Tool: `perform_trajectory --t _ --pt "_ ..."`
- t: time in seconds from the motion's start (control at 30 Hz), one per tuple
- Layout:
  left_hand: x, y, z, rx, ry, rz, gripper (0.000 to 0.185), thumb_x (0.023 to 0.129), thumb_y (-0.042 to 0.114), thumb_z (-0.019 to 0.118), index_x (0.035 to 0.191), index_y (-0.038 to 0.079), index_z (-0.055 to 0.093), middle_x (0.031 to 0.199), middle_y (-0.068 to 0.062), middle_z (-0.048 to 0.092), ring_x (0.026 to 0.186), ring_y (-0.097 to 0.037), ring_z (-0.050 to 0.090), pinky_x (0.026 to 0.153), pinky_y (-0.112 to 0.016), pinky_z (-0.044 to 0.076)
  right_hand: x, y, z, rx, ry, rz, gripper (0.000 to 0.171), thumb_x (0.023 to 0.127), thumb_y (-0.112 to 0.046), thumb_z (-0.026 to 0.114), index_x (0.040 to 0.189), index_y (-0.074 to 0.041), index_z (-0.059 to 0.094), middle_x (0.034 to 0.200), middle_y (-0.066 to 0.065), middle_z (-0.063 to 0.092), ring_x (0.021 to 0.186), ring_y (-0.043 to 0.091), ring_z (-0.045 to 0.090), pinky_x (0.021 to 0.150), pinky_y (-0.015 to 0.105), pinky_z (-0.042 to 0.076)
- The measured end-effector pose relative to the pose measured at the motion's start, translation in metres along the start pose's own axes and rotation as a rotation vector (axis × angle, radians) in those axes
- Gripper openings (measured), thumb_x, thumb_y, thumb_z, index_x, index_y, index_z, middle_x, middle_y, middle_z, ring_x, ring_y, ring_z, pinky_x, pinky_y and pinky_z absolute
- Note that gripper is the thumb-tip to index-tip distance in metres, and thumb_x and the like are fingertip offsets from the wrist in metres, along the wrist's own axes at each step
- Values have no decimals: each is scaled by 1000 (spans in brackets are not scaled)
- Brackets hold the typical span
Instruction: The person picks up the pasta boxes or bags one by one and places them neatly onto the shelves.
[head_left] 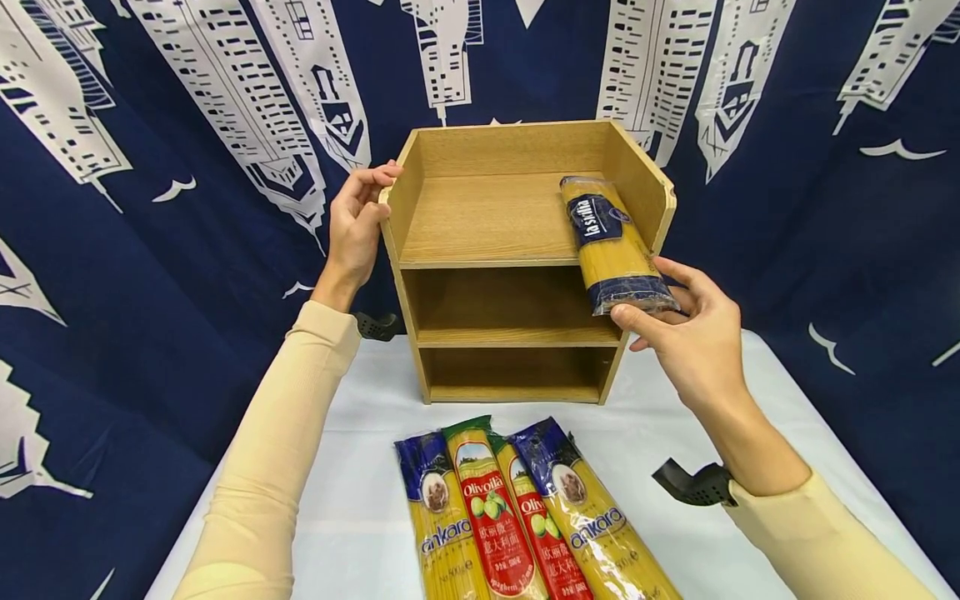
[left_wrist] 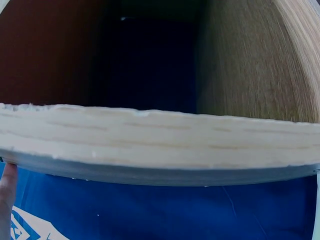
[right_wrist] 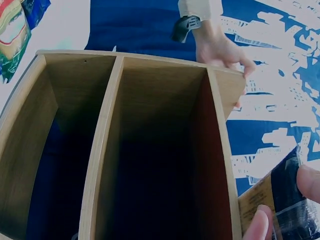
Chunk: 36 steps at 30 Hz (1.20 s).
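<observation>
My left hand [head_left: 356, 221] grips the upper left side panel of a small wooden shelf [head_left: 517, 344], thumb at the front edge. A fingertip [left_wrist: 7, 187] shows against that panel in the left wrist view. On the right of the top board lies a packet of spaghetti [head_left: 617, 250] with a navy label, its near end sticking out past the front edge. My right hand [head_left: 693, 333] pinches this near end between thumb and fingers. In the right wrist view the packet's dark end [right_wrist: 287, 185] sits between thumb and finger beside the top board.
Several more spaghetti packets lie in front of the shelf on the white tabletop [head_left: 352, 492]: blue-and-yellow ones [head_left: 442, 533] and red-labelled ones [head_left: 495, 517]. Two lower compartments [head_left: 517, 304] face forward. Behind hangs a navy cloth [head_left: 247, 333] with white building prints.
</observation>
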<state>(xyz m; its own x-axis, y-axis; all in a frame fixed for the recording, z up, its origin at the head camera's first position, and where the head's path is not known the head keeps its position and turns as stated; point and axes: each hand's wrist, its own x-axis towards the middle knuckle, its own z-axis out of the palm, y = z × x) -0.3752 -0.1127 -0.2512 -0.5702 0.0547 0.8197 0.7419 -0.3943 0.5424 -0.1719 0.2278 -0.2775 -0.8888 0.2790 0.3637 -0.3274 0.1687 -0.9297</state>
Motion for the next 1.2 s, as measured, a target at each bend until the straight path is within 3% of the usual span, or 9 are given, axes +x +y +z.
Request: perform_trajectory --t 0.23,0.4,0.57,0.77,0.97,1.2 --pt "0 0 0 1 6 -16 29 75 -3 46 99 4 61 120 -18 64 137 -44 42 118 -39 31 12 6 3 46 90 7 68 75 0 86 136 -2 56 103 4 70 70 10 71 49 22 54" --pt "-2 0 -1 12 1 -13 30 74 -2 47 100 4 61 120 -17 64 138 -43 42 118 -39 30 17 9 3 135 80 -13 67 78 3 82 139 3 55 100 5 71 64 13 71 46 23 53" --pt "0 -1 0 12 1 -3 30 74 -3 46 100 3 60 120 -20 63 136 -40 45 118 -39 30 21 10 5 116 85 -21 65 80 1 81 140 3 55 101 5 71 63 14 71 45 23 53" --pt "0 -2 0 -6 5 -14 29 74 -4 46 99 2 60 119 -19 63 137 -39 45 118 -38 30 34 15 10 56 156 -17 58 78 -4 85 129 0 58 95 3 71 60 12 70 44 21 51" --pt "-1 -4 0 -8 -2 -22 29 74 -3 47 100 3 60 119 -16 63 137 -41 44 118 -38 30 44 20 17 119 225 -50 46 75 0 85 113 -4 60 83 3 73 53 13 67 39 23 49" --pt "1 -3 -2 0 -5 -11 30 74 -3 47 100 3 60 119 -17 64 137 -41 44 118 -38 30 50 20 22 140 245 -63 38 79 1 81 112 -1 62 77 1 74 49 14 67 35 23 46"
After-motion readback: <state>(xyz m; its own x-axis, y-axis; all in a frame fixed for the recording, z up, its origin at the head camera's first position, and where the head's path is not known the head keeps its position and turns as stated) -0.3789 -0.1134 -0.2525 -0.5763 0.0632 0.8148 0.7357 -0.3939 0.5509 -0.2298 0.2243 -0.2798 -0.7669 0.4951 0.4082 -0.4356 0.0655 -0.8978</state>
